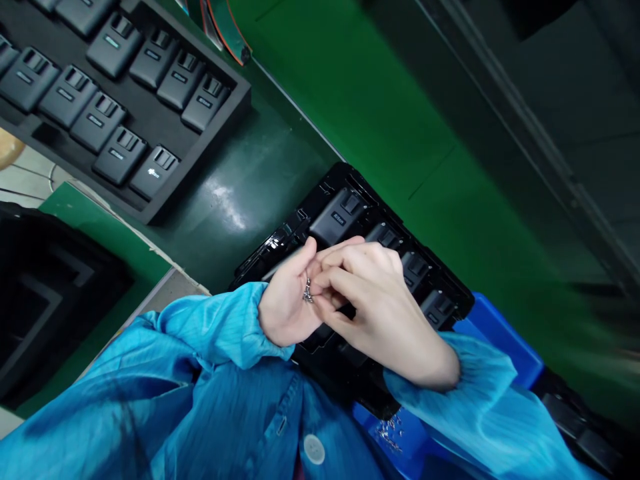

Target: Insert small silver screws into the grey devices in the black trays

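Observation:
My left hand is cupped with a small heap of tiny metal screws in its palm. My right hand reaches across it, and its fingertips pinch at the screws. Both hands hover over a black tray that carries a row of dark grey plastic cases. Both arms wear blue sleeves. The lower half of the tray is hidden by my hands.
A second black tray with several grey cases lies at the upper left on the green bench. A blue bin with loose screws stands under the near tray. A black foam holder is at the left.

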A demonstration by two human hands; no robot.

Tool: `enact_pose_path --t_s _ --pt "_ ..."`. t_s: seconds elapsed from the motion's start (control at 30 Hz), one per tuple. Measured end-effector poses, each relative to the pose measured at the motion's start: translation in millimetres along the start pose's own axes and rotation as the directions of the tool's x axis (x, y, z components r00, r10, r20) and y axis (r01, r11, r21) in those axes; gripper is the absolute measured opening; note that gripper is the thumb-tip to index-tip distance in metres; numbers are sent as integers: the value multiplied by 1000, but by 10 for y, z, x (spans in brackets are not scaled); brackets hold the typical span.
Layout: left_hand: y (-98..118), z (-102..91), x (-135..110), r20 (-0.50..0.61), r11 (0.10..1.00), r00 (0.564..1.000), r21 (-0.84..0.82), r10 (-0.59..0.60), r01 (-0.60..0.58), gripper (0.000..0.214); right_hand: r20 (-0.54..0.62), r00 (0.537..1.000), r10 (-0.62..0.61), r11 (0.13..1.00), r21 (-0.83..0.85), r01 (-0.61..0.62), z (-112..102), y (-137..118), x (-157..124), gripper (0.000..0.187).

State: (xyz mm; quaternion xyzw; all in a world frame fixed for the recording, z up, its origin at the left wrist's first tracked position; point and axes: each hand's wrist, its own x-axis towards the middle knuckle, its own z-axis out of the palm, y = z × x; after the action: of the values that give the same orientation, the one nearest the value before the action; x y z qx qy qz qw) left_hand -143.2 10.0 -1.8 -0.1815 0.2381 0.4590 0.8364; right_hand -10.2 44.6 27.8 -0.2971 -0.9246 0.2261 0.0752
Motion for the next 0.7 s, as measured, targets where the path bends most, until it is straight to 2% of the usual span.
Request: enact_pose_path --t_s 0.17,0.27,0.37,0.47,0.57,0.7 --pt "-1 -35 9 -49 1000 999 1 -15 15 60 -4 1000 7 1000 26 -7 64 -17 -1 15" --pt "9 -64 1 -48 1000 999 -6 -25 25 61 -49 999 2 1000 13 -2 80 -52 -18 13" --pt "29 -80 2 -44 999 999 -52 -6 4 58 -122 992 -13 1000 -20 11 -3 -21 -21 12" --pt "48 -84 27 -39 992 999 -119 35 -40 54 -229 973 1 986 -162 -39 -166 188 48 9" --pt "55 -96 62 -47 989 996 -125 76 -82 51 -313 948 53 939 -308 -154 -275 550 232 10" --pt "52 -134 86 -42 986 991 -105 125 -128 51 -229 970 83 906 -388 -169 -218 949 563 13"
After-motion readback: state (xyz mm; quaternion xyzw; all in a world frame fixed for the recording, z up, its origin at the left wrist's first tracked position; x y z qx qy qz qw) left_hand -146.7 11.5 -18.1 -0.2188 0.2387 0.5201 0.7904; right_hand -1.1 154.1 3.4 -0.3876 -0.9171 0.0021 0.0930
